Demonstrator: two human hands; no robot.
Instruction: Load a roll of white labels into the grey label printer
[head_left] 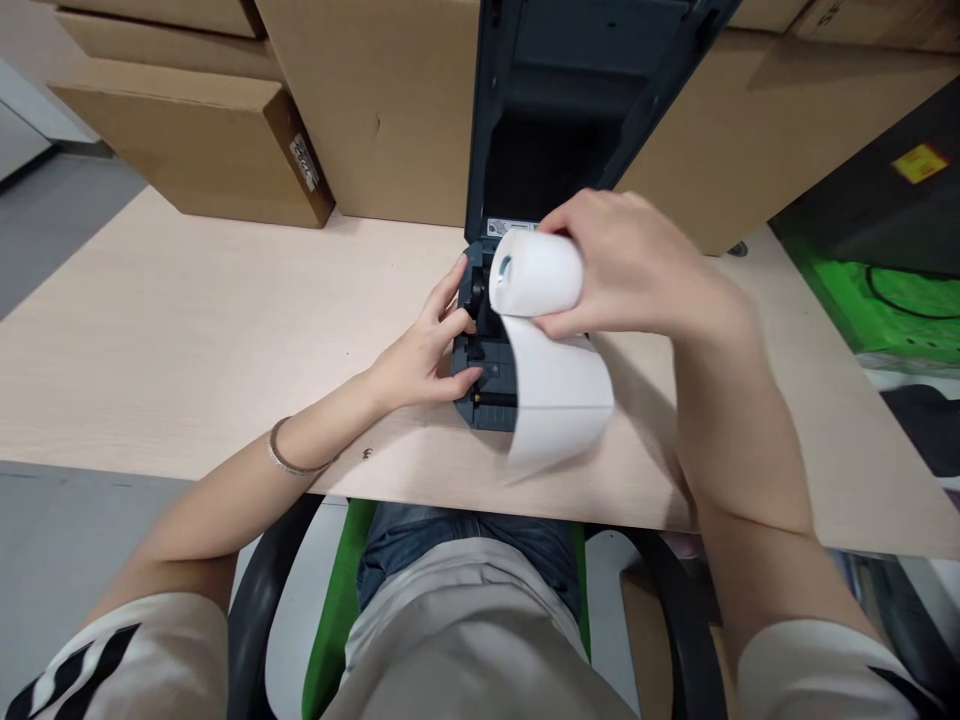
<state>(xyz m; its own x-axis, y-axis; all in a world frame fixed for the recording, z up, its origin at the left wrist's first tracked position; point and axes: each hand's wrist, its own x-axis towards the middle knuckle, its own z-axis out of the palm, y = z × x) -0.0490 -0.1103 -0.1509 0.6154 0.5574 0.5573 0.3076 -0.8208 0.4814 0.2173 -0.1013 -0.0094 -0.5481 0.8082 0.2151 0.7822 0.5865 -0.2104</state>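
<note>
A white label roll (541, 272) is gripped in my right hand (626, 262), just over the opened label printer (486, 350). Its loose strip (562, 395) hangs down in a curve past the printer's front, covering much of the printer's right side. My left hand (424, 355) rests against the printer's left side, thumb and fingers apart on its edge. The printer's dark lid (585, 60) stands raised at the back. A label sticker (511, 227) shows near the hinge.
Cardboard boxes (375, 110) stand behind the printer, with another box (195, 150) at the left. A green and black object (885, 300) is at the right. The table's front edge (450, 505) lies close to my lap, above a chair armrest (262, 600).
</note>
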